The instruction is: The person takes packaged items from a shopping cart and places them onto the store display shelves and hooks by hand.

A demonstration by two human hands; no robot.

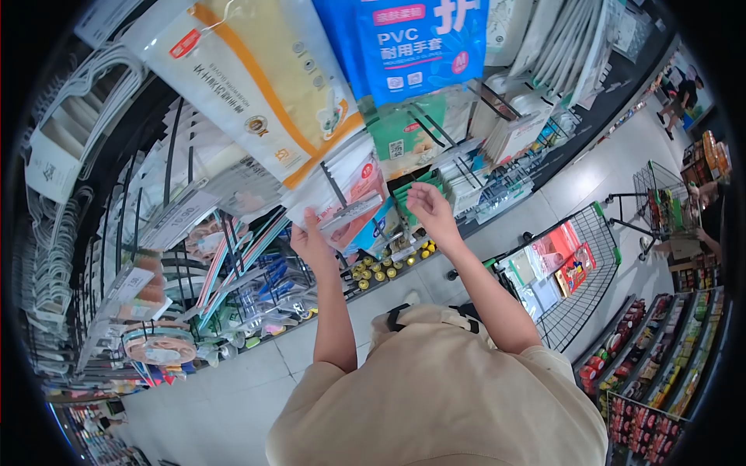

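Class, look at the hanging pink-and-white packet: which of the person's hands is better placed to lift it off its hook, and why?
Probably the left hand: its fingers already touch the lower edge of the pink-and-white packet. The right hand hovers beside it, nearer the green packs, apparently holding nothing.

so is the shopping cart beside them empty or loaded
Loaded. The shopping cart holds several flat packages, among them a red one and pale ones, lying inside its wire basket.

At twelve o'clock hang glossy plastic glove packets (256,85); at three o'clock, a matt black wire-metal trolley (587,272).
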